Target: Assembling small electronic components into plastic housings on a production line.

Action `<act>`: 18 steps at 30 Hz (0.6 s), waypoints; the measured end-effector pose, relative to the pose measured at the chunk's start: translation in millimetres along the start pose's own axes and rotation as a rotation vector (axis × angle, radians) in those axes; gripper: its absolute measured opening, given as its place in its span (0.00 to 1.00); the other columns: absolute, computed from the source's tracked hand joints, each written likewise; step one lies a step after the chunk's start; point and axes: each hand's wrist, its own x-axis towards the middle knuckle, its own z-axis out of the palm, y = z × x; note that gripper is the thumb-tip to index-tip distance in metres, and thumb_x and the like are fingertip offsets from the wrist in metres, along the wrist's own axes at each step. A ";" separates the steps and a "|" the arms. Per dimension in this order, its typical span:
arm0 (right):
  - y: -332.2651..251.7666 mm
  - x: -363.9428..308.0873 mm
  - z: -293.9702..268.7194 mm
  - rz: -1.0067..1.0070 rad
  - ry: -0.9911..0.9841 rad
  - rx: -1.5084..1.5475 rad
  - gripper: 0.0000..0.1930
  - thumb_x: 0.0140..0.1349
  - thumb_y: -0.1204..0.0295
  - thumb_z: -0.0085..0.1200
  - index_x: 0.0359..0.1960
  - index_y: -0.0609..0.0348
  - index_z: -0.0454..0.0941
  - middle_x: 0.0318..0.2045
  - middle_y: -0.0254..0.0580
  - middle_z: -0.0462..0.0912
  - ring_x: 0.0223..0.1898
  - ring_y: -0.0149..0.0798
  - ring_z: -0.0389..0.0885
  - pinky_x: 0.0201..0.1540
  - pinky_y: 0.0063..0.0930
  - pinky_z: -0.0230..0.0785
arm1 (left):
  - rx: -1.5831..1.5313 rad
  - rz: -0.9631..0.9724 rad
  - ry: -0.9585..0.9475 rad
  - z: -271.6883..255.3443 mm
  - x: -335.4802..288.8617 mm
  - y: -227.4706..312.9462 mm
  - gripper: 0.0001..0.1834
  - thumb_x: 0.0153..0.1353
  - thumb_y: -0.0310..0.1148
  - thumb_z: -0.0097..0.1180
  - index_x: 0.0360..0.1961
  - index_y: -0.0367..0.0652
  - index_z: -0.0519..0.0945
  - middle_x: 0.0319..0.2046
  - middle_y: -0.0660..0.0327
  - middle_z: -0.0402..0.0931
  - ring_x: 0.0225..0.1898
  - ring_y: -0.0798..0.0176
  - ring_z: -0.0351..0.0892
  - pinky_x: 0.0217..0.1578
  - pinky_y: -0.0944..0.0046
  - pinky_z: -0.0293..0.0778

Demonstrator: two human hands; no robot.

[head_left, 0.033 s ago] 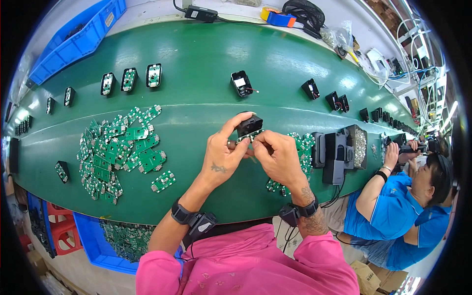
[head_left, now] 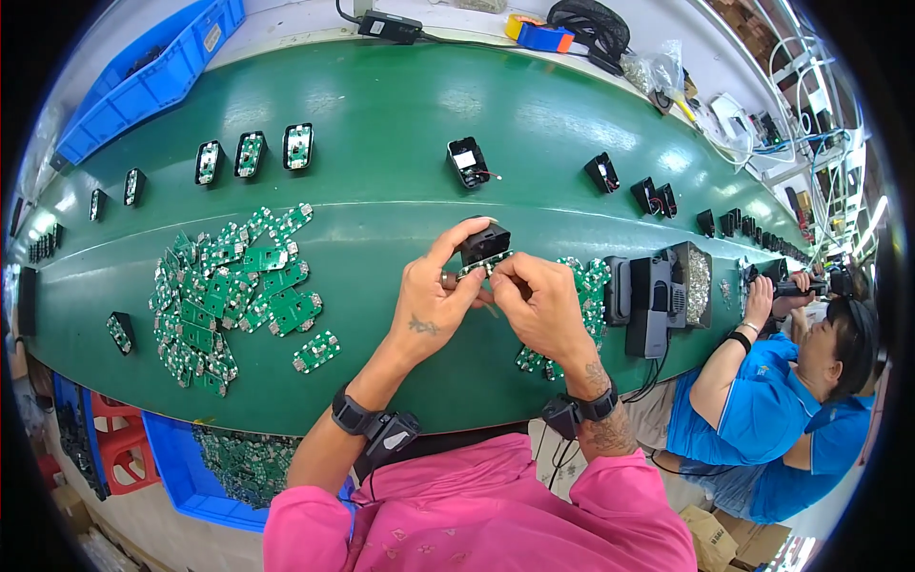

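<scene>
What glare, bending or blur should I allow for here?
Head view: pale glare patches on the green table, clear of the left hand and right hand; head view: fisheye bows the table's edges, and the corners go black; head view: both hands look fairly sharp, but fine detail around the black housing is too small to tell.

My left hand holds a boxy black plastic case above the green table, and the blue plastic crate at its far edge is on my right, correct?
Wrong side: the head view shows the blue plastic crate at the far edge on your left. Your left hand holds the boxy black plastic case above the green table.
</scene>
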 end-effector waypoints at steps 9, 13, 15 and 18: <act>3.3 0.9 -3.5 -0.048 -0.029 -0.042 0.03 0.58 0.78 0.56 0.28 0.65 0.77 0.20 0.45 0.78 0.18 0.38 0.77 0.22 0.31 0.67 | 0.112 0.037 -0.026 2.2 -2.1 1.8 0.27 0.64 0.16 0.52 0.65 0.40 0.70 0.55 0.50 0.76 0.36 0.67 0.85 0.33 0.70 0.84; 1.0 0.2 3.8 -0.108 -0.005 -0.100 0.03 0.60 0.78 0.56 0.29 0.64 0.76 0.21 0.47 0.79 0.21 0.47 0.79 0.24 0.36 0.69 | 0.161 0.114 0.044 3.0 -3.6 -7.4 0.27 0.63 0.15 0.52 0.64 0.40 0.70 0.54 0.50 0.78 0.38 0.67 0.86 0.33 0.70 0.84; 0.2 -0.8 9.1 -0.132 0.011 -0.146 0.04 0.60 0.77 0.56 0.30 0.64 0.76 0.21 0.48 0.79 0.22 0.50 0.79 0.25 0.39 0.69 | 0.196 0.146 0.076 5.2 -4.5 -11.7 0.27 0.63 0.15 0.51 0.64 0.40 0.70 0.54 0.50 0.78 0.39 0.67 0.85 0.33 0.70 0.84; 1.4 -1.7 13.9 -0.142 0.059 -0.202 0.04 0.61 0.77 0.56 0.30 0.64 0.75 0.22 0.51 0.79 0.24 0.54 0.80 0.26 0.43 0.70 | 0.167 0.145 0.143 11.3 -2.4 -13.1 0.27 0.61 0.15 0.53 0.63 0.41 0.73 0.48 0.49 0.79 0.37 0.66 0.84 0.28 0.68 0.78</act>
